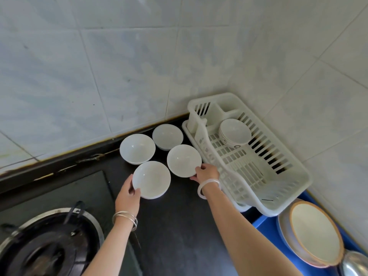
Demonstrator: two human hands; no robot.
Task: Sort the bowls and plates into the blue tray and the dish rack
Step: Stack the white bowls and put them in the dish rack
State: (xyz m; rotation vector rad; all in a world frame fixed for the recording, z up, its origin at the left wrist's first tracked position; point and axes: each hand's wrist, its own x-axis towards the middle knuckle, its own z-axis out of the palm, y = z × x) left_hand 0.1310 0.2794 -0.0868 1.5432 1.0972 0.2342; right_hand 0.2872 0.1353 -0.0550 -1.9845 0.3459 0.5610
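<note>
Altogether four countertop bowls (137,148) (167,136) (184,160) (151,179), one racked bowl (235,132).

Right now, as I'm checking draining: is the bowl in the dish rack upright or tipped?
Tipped: the patterned bowl leans in the dish rack, its mouth turned toward the camera, its marked outer wall showing beneath.

walls (119,66): pale marbled tiles, met in a corner at right
surface (179,226): black, glossy, ran along both walls
gas burner (47,246): sat lower left
light: soft, even
</note>
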